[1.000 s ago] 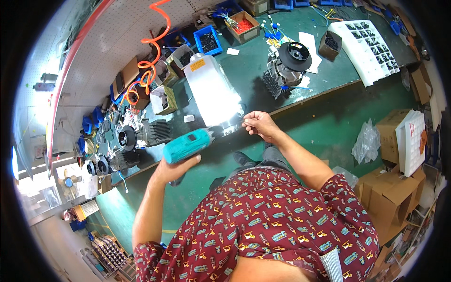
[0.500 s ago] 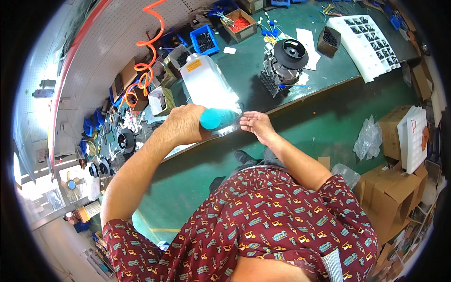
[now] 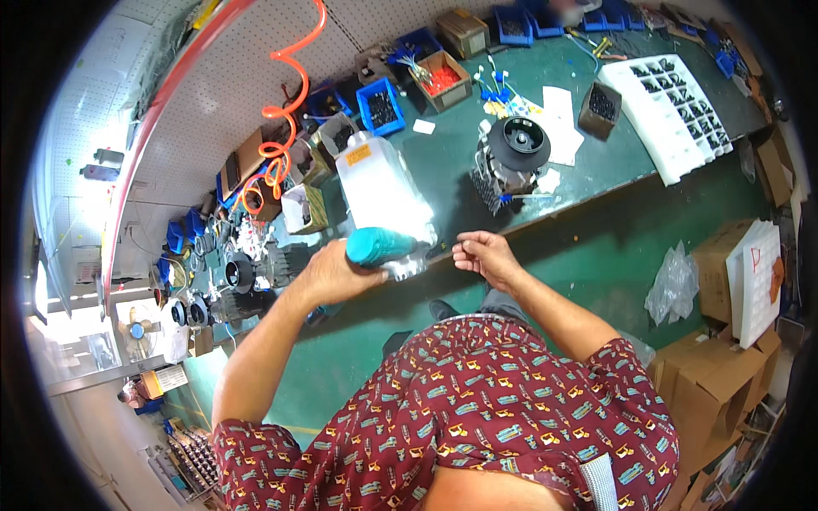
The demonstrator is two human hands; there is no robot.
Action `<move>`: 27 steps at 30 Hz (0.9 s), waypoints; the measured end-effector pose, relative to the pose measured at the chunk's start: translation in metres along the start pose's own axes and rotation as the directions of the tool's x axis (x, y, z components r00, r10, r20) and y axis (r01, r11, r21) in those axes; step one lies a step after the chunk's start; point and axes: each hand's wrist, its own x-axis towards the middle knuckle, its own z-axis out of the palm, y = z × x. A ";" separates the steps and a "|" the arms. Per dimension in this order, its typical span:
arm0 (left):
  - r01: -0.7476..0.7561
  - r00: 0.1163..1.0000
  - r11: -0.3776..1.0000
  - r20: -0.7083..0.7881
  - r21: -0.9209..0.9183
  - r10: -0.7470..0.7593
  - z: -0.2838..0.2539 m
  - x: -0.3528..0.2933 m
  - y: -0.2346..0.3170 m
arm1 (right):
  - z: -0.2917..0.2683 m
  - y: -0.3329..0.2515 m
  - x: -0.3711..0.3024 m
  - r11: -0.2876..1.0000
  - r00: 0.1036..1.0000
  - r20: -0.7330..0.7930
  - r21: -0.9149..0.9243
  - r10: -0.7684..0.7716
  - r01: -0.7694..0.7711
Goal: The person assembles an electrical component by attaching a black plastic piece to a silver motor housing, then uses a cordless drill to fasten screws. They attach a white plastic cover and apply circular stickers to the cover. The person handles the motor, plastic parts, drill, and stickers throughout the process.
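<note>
One teal drill [image 3: 377, 246], gripped by the left hand [image 3: 335, 273] with curled fingers, covers the near end of one smooth, pale canister [image 3: 373, 179] on the counter [image 3: 441, 157]. Right of the canister, the right hand [image 3: 486, 257] has fingers nearly meeting, any hold unclear; farther right stands one round black fan [image 3: 521, 145].

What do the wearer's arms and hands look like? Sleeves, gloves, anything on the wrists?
Short, loose maroon sleeves with a small yellow, teal and white print. Forearms uncovered. Left hand and right hand bare; no gloves, watch or bands visible.
</note>
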 end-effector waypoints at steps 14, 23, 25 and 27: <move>0.088 0.901 0.615 -0.201 -0.783 -0.384 0.046 -0.086 -0.007 | 0.053 -0.050 0.027 0.994 0.994 0.090 0.091 -0.062 0.053; 0.029 0.908 0.523 -0.196 -0.852 -0.371 0.026 -0.102 -0.071 | 0.097 -0.070 0.050 0.976 0.983 0.155 -0.207 0.101 -0.067; 0.035 0.910 0.490 -0.175 -0.871 -0.377 0.011 -0.107 -0.081 | 0.106 -0.080 0.057 0.943 0.959 0.245 -0.326 0.146 -0.060; 0.021 0.920 0.430 -0.151 -0.903 -0.362 -0.003 -0.109 -0.095 | 0.120 -0.091 0.064 0.919 0.935 0.286 -0.384 0.211 -0.090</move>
